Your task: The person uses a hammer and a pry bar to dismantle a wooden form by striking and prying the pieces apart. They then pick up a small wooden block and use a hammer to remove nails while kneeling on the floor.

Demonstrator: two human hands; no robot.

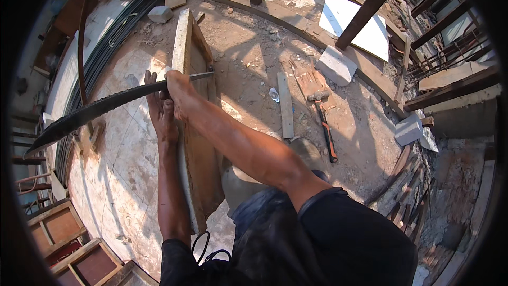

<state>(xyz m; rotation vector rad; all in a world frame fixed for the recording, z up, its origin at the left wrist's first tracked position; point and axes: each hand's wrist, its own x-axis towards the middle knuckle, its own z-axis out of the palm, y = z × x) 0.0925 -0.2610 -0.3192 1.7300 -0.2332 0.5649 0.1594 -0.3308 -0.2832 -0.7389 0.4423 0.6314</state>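
Observation:
My right hand is closed around the narrow part of a long, dark, slightly curved blade. Its rough lower edge looks toothed, and its wide end reaches far out to the left. A thin, pointed metal end sticks out on the other side of that fist. Beneath the blade is my left hand, fingers and thumb stretched out, at the left edge of a wooden beam. The beam has a pale, rough edge and runs away from my body between my arms. Whether the left palm presses on it is hidden.
A hammer with an orange and black handle lies right of a short wooden strip. Pale blocks and a white panel lie farther off. Dark rods are bundled at left; wooden frames stand lower left.

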